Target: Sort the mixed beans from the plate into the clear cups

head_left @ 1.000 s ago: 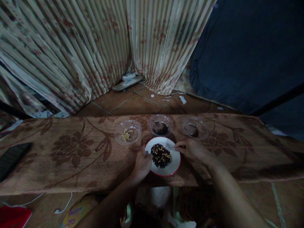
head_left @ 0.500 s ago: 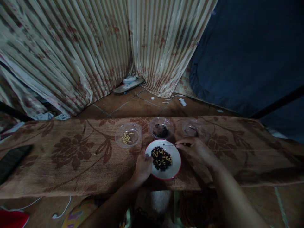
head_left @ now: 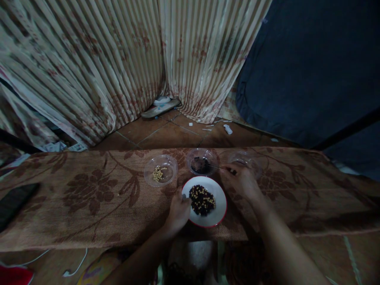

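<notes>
My left hand [head_left: 179, 208] grips the left rim of a white bowl with a red edge [head_left: 220, 206]. A mix of dark and pale yellow beads or beans [head_left: 202, 200] is heaped inside it. Pinched in my right hand [head_left: 242, 178] are thin metal tweezers [head_left: 214, 166], whose tips reach over the middle clear plastic bowl [head_left: 189, 160]. Dark pieces [head_left: 200, 164] lie in that bowl; whether the tips hold one is too small to tell. To its left, another clear bowl [head_left: 170, 174] contains pale yellow pieces [head_left: 158, 173]. A third clear bowl [head_left: 247, 156] is partly behind my right hand.
A brown flower-patterned cloth [head_left: 89, 190] covers the table. A dark phone [head_left: 18, 204] lies at its left end. Beyond are striped curtains [head_left: 118, 59], a skateboard [head_left: 160, 109] and small white scraps on the tiled floor. A white cable [head_left: 77, 265] hangs at front left.
My right hand has shifted the tweezers from over the white bowl up to the middle clear bowl. The left hand stays on the white bowl's rim.
</notes>
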`<control>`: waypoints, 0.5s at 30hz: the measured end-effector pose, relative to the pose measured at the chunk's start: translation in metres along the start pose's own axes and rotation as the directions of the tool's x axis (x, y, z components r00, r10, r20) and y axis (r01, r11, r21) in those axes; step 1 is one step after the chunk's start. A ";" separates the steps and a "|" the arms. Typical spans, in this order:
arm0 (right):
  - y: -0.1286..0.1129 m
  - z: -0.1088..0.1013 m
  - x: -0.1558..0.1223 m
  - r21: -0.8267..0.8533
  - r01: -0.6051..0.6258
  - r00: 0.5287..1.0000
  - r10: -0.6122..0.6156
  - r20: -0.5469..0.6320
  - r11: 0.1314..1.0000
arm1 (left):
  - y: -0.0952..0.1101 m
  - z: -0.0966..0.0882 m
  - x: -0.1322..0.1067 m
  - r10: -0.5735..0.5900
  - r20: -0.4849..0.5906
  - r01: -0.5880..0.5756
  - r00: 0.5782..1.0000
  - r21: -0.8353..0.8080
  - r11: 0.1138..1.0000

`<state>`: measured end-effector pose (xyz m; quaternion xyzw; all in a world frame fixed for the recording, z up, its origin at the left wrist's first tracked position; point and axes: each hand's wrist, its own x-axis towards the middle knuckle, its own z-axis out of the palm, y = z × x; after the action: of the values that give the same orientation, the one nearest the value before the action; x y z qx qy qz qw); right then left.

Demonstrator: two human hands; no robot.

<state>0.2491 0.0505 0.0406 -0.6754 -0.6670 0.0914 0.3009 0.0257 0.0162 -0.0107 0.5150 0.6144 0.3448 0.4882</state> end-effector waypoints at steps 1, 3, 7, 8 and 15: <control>0.000 -0.001 -0.001 0.013 0.011 1.000 -0.011 0.001 1.000 | 0.000 0.000 0.000 0.018 0.006 -0.018 1.000 -0.015 1.000; 0.000 -0.003 -0.003 0.052 0.042 0.999 -0.043 0.019 0.998 | -0.001 0.000 0.000 0.041 0.003 -0.041 0.999 -0.028 0.999; -0.004 -0.009 -0.010 0.134 0.101 0.975 -0.125 0.183 0.986 | -0.002 0.000 0.000 0.016 0.003 -0.016 1.000 -0.008 1.000; -0.005 -0.011 -0.012 0.143 0.116 0.957 -0.149 0.248 0.983 | -0.002 0.000 0.000 0.005 0.006 -0.005 1.000 -0.002 1.000; -0.007 -0.013 -0.021 0.044 0.207 0.890 -0.207 0.406 0.977 | -0.003 0.001 0.001 0.020 -0.007 -0.020 1.000 0.028 0.999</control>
<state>0.2480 0.0261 0.0490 -0.5665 -0.7832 0.1976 0.1629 0.0255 0.0164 -0.0135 0.5267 0.6159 0.3429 0.4751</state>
